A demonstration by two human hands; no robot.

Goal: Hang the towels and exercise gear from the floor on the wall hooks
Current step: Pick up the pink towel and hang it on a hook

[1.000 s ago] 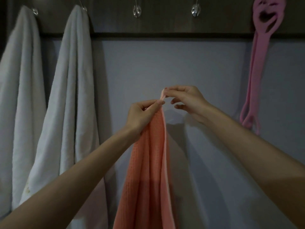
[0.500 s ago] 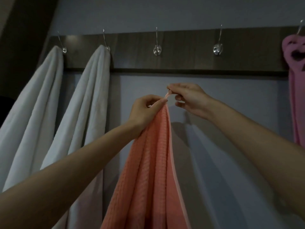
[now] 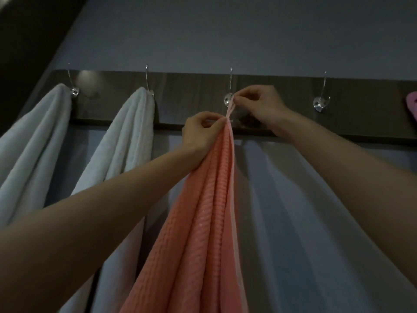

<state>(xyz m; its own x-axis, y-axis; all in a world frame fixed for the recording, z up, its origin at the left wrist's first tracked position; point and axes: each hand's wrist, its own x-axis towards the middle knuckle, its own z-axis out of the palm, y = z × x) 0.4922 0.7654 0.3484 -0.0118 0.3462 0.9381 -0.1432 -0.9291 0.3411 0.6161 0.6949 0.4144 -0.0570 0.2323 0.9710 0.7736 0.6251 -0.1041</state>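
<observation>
A salmon-pink ribbed towel [image 3: 203,211] hangs down from both my hands in front of the wall. My left hand [image 3: 202,134] pinches its gathered top corner. My right hand [image 3: 259,107] holds the towel's thin hanging loop [image 3: 230,111] up against the third metal hook [image 3: 229,99] on the dark wooden rail [image 3: 191,105]. Whether the loop is over the hook I cannot tell.
Two white towels [image 3: 40,136] [image 3: 126,141] hang from the first two hooks at the left. The fourth hook [image 3: 321,102] is bare. A pink piece of exercise gear [image 3: 411,105] shows at the right edge. The wall is grey.
Both hands have risen with the pink towel from below the rail up to the third hook. My view has tilted upward, so the rail sits lower in the frame.
</observation>
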